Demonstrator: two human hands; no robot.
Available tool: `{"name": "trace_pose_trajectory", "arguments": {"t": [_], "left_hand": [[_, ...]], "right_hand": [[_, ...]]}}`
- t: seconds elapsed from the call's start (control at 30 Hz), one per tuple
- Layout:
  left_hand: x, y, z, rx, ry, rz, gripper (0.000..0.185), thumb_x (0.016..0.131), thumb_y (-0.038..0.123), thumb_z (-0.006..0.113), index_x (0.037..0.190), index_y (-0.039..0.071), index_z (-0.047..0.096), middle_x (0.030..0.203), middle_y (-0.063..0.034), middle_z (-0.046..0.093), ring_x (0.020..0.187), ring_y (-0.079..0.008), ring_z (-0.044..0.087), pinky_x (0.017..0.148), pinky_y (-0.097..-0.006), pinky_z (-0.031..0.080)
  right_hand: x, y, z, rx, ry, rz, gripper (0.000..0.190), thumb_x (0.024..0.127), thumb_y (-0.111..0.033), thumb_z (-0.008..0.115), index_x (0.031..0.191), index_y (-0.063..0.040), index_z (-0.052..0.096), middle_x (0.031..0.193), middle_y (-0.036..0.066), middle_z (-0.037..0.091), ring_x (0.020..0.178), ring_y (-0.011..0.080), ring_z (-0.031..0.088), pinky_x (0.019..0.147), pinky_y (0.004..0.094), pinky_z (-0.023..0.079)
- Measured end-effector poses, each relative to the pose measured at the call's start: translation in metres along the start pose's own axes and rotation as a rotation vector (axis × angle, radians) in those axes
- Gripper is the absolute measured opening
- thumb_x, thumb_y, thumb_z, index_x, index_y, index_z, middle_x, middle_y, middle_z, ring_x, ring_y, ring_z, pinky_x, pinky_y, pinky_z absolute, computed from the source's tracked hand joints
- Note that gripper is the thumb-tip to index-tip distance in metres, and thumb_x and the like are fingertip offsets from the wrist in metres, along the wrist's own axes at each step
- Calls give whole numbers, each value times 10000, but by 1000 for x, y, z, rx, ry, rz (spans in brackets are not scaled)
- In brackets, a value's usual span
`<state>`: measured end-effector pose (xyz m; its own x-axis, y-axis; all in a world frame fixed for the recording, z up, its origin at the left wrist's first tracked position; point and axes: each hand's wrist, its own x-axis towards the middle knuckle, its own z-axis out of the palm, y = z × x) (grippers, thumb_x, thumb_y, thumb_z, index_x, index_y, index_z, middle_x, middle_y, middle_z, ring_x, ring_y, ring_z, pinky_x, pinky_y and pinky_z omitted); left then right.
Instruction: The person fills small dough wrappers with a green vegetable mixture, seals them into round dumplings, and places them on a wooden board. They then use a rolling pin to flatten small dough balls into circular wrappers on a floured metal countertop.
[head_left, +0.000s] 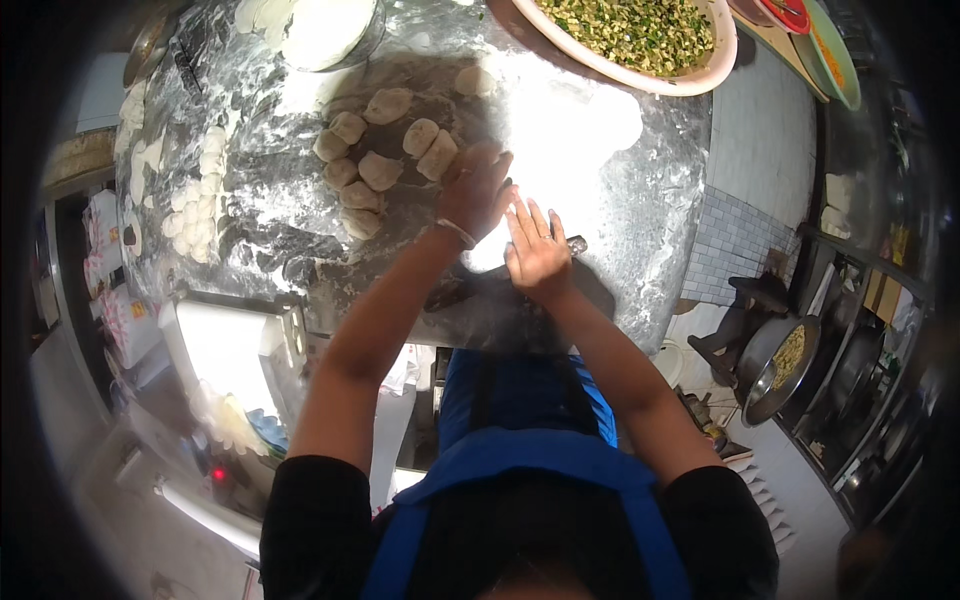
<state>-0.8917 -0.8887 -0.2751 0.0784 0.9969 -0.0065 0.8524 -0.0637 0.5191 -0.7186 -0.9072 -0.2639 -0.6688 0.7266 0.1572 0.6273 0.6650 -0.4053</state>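
Note:
My left hand (472, 191) lies palm down over the floured metal worktop (277, 187), close to the right side of the dough pieces. Whether it presses on something is hidden. My right hand (538, 251) is spread flat beside it, fingertips near the left hand's, over a glaring bright patch. A dark rod-like end, perhaps a rolling pin (577, 245), shows just right of it. Several dough pieces (380, 171) lie left of my hands, with two touching pieces (437, 155) nearest the left hand. A pale round of dough (615, 120) appears in the glare.
A large bowl of chopped green and yellow filling (726, 56) stands at the back right. A container of flour (379, 30) is at the back left. Small dough pieces (199, 217) line the left side. A metal bowl (750, 375) sits beyond the right edge.

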Motion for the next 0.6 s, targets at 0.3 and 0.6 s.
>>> {"name": "trace_pose_trajectory", "arguments": {"t": [0.3, 0.6], "left_hand": [[-40, 15, 13, 92, 183, 80, 452, 837, 164, 563, 1271, 61, 492, 1338, -118, 454, 1254, -283, 397, 1020, -421, 332], [-69, 14, 14, -452, 108, -170, 269, 742, 130, 655, 983, 17, 613, 970, -170, 600, 900, -343, 577, 791, -398, 472]], "right_hand": [[-14, 0, 3, -107, -81, 80, 540, 817, -240, 548, 1279, 28, 469, 1371, 211, 420, 1287, 317, 393, 1034, 532, 293], [32, 4, 10, -97, -15, 139, 567, 894, -305, 491, 1374, -32, 367, 1405, 247, 343, 1311, 400, 315, 1052, 555, 247]]}}
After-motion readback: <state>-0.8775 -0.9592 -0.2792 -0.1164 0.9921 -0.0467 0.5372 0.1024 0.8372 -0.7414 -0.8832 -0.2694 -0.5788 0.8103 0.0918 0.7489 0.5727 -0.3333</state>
